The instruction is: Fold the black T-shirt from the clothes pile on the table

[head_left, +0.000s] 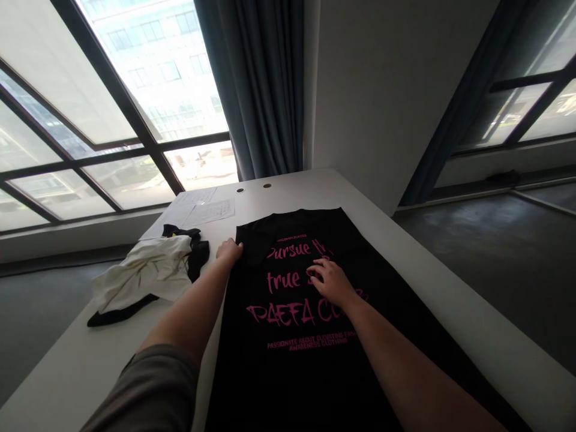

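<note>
A black T-shirt (279, 384) with pink lettering is spread over the white table in front of me. At its left edge, near the far corner, my left hand (230, 251) is closed on the fabric, with the fingertips partly hidden. A folded-over part of the shirt lies beside that hand. My right hand (330, 281) is over the middle of the print, covering some letters. Its fingers are bent but apart, and nothing is in them. Whether it touches the cloth, I cannot tell.
Left on the white table (355, 201) lies a crumpled cream-and-black garment (144, 267). Sheets of paper (209, 211) are behind it. Two round cable holes are near the far edge. Beyond stand windows, a blue curtain (265, 90) and a white pillar (382, 90).
</note>
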The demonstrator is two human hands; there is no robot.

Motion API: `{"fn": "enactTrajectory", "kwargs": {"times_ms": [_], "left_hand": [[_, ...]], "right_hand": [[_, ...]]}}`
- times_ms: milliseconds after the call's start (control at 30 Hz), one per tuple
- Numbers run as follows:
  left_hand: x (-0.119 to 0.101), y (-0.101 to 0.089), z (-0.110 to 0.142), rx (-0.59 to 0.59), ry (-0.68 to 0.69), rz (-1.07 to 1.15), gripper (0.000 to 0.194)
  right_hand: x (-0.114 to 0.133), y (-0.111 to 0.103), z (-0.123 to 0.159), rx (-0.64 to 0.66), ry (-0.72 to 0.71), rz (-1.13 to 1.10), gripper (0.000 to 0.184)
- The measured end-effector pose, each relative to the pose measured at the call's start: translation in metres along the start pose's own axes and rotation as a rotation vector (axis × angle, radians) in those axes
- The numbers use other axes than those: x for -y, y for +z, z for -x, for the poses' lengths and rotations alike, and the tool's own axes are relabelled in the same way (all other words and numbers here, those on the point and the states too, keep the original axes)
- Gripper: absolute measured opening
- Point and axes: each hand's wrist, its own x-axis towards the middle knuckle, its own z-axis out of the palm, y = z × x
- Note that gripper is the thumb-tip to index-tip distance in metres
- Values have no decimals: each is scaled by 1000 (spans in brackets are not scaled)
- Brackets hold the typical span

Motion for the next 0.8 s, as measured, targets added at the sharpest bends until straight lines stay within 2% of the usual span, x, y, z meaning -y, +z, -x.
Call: {"fn": "enactTrajectory", "kwargs": {"times_ms": [167, 367, 467, 567, 700, 800], "left_hand": [[-27, 19, -11, -68, -24, 10, 38], [-21, 25, -11, -84, -47, 50, 45], [-19, 21, -19, -46, -60, 63, 52], [-15, 10, -34, 44, -79, 73, 61], [-5, -10, -53, 193, -22, 103, 43], [-2, -20, -59, 238, 38, 144, 31]], "right_hand": [[2, -2, 1, -10, -2, 0, 28], [3, -3, 2, -2, 7, 8, 27], [3, -3, 2, 5, 12, 11, 28], [3, -4, 1, 8, 11, 13, 28], [4, -4, 0, 5, 18, 13, 27], [4, -4, 1, 4, 25, 8, 27]]}}
